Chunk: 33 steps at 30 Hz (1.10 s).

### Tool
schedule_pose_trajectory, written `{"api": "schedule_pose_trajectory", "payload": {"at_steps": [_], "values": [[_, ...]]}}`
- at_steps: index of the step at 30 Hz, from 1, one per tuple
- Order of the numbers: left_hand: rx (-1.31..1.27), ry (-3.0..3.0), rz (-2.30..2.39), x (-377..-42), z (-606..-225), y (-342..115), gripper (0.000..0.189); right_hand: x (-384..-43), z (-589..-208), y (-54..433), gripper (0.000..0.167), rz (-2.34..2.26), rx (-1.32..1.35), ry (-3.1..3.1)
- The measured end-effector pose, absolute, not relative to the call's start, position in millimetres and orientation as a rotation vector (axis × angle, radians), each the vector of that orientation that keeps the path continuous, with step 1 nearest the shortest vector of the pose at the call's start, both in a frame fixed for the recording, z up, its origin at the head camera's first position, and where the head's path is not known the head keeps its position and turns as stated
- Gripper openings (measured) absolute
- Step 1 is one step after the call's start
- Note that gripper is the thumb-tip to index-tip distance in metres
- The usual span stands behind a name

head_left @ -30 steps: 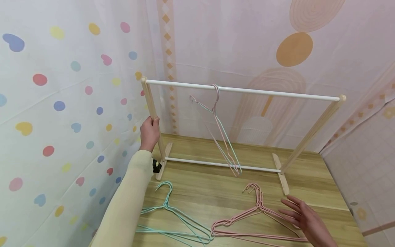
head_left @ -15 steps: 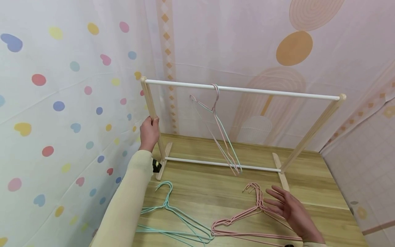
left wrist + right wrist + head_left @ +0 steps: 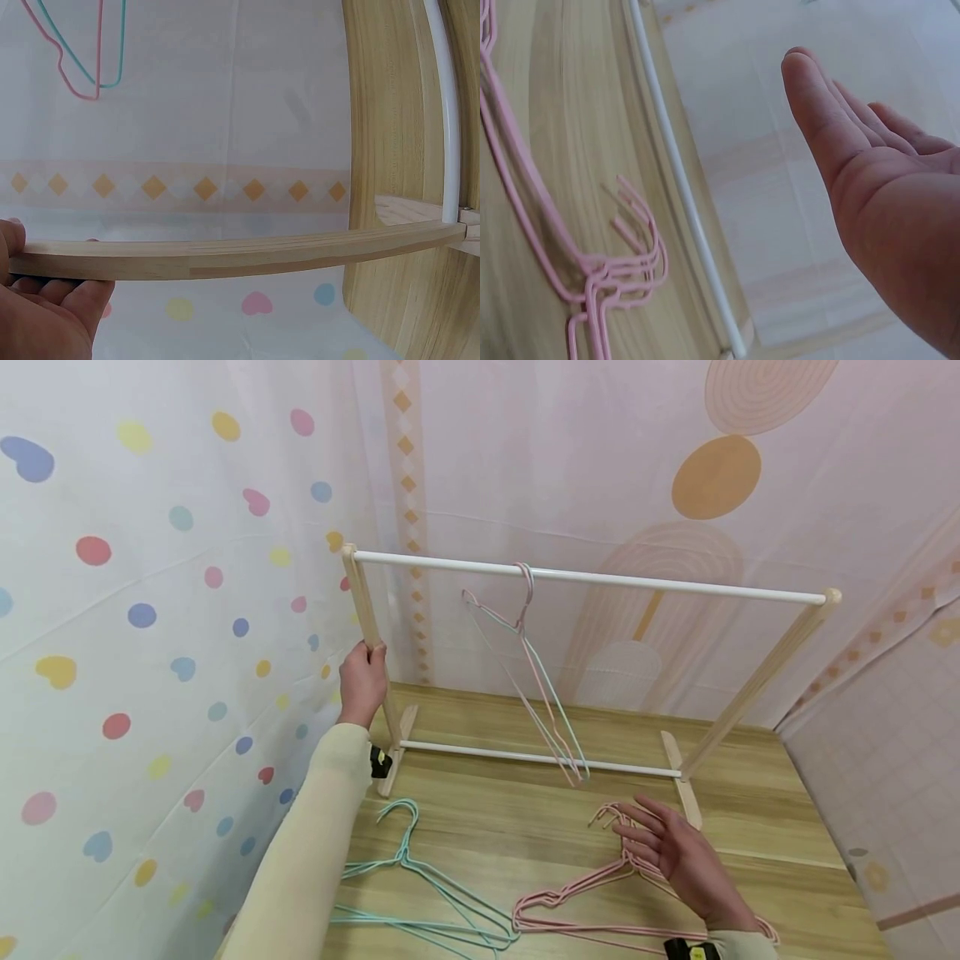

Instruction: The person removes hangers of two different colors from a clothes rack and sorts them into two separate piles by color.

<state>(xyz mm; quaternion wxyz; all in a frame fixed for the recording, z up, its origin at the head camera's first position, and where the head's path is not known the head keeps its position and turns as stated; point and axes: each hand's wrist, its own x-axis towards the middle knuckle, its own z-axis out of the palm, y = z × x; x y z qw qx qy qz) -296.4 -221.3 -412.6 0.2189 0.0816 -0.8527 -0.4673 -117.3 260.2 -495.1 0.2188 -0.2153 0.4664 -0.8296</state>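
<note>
My left hand (image 3: 363, 683) grips the left wooden post (image 3: 247, 256) of a small clothes rack, with its fingers wrapped round the wood. Over the pink hangers (image 3: 604, 277) lying on the table, my right hand (image 3: 678, 856) is held with fingers extended and nothing in it. In the head view it overlaps their hooks and necks. A pink hanger (image 3: 540, 681) and a mint hanger (image 3: 557, 697) hang together from the rack's white top rail (image 3: 637, 582), left of its middle. Mint hangers (image 3: 450, 893) lie in a stack on the table, left of the pink ones.
The rack's right post (image 3: 757, 685) and foot (image 3: 686, 793) stand on the wooden table (image 3: 787, 827). A lower white bar (image 3: 480, 753) joins the two sides. Patterned curtains (image 3: 210, 610) close off the left, back and right.
My right hand has moved left from beside the right foot to over the pink hangers, its fingers still extended. My left hand keeps its grip on the post.
</note>
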Motion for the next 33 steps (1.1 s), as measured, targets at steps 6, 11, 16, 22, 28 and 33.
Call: {"api": "schedule_pose_trajectory", "payload": {"at_steps": [6,11,16,22,28,33], "values": [[0.226,-2.355,-1.292,-297,-413,-221,0.038,-122,-489,249,0.050,-2.313,-0.598,1.310],[0.232,-2.355,-1.287,-296,-413,-222,0.038,-127,-482,237,0.050,-2.327,-0.591,1.328],[0.231,-2.354,-1.290,-296,-413,-223,0.040,-134,-475,226,0.051,-2.317,-0.596,1.373],[0.238,-2.361,-1.286,-296,-413,-223,0.040,-140,-469,214,0.052,-2.314,-0.603,1.392],[0.242,-2.362,-1.283,-295,-413,-222,0.038,-146,-463,204,0.052,-2.328,-0.578,1.390],[0.238,-2.361,-1.288,-295,-411,-221,0.038,-152,-456,197,0.058,-2.342,-0.495,1.455]]}}
